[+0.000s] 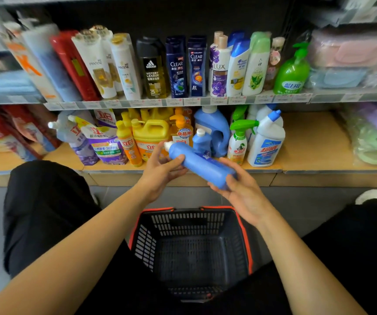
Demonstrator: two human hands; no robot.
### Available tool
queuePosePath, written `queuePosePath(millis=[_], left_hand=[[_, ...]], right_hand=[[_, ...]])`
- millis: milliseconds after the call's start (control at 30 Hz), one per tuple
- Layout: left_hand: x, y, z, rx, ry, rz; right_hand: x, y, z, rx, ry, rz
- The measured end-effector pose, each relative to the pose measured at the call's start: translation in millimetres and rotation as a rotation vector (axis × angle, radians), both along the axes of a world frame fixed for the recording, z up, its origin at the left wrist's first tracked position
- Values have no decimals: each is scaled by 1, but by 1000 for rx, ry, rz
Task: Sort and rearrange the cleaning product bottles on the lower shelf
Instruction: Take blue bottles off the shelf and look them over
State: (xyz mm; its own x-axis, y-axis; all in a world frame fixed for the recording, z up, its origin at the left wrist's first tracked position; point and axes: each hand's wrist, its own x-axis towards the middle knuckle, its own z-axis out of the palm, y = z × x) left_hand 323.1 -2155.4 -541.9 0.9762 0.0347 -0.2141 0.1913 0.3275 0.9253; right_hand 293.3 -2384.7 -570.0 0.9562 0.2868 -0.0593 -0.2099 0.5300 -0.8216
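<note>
1. A blue bottle (200, 163) with a white cap is held lying on its side in the air, just in front of the lower shelf (307, 142), cap end up and to the left
2. The left hand (160, 171) grips it near the neck, thumb across the top and fingers beneath
3. The right hand (239, 189) cups the base, fingers curled under and thumb against the side
4. Right behind it on the shelf stand a small blue bottle (201, 139) and a large blue jug (214, 128)
5. Left of these is a yellow jug (151, 135) among orange bottles, then purple refill pouches (105, 144)
6. To the right stand a green spray bottle (238, 142) and a white bent-neck bottle (265, 142)
7. Below the hands a black basket (183, 220) with an orange rim sits on the floor between the person's knees
</note>
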Motion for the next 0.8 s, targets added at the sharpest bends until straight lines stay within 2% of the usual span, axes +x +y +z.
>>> queuePosePath(millis=[100, 167, 233, 300, 400, 467, 533, 700, 800], left_hand=[[12, 6, 8, 81, 89, -47], [19, 11, 12, 287, 157, -164], [23, 13, 15, 525, 179, -246], [26, 15, 19, 740, 68, -301], [26, 14, 24, 943, -308, -530], [25, 12, 25, 970, -519, -609], [23, 8, 26, 975, -633, -550], [24, 8, 33, 930, -711, -380], [26, 7, 36, 939, -751, -329]], right_hand=[[5, -1, 7, -273, -231, -126], [8, 0, 13, -405, -266, -243], [11, -1, 18, -424, -255, -272], [13, -1, 23, -474, -256, -257], [14, 4, 37, -562, -291, -203], [17, 8, 53, -603, -337, -150], [21, 11, 71, -643, -391, -85], [35, 10, 108, -721, -424, 66], [43, 10, 115, -748, -393, 17]])
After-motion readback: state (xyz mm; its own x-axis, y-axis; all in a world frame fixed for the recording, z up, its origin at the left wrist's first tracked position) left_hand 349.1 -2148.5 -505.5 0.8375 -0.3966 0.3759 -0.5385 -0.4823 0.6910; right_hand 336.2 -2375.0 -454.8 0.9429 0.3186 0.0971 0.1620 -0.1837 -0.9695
